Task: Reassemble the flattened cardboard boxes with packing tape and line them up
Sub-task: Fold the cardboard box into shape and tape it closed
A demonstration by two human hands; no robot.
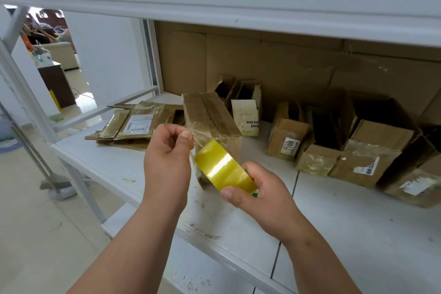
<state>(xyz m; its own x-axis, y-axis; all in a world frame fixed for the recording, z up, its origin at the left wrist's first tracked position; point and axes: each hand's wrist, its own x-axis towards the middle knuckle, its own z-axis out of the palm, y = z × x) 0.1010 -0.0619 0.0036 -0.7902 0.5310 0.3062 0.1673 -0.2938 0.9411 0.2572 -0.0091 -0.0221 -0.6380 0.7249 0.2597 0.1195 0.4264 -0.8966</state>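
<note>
Peeling tape mid-frame: your right hand (pixel 260 188) clasps the tape roll (pixel 225 172), your left hand (pixel 167 153) pinches its free end. Film looks light, clingy; keep it taut. Upright box (pixel 210 117) behind looks light, stiff; flattened boxes (pixel 133 124) lie left-centre on the shelf (pixel 358 222).

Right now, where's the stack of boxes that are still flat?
In the head view, the flattened boxes lie at the shelf's far left end, just left of the upright taped box and beyond the left hand.
</note>
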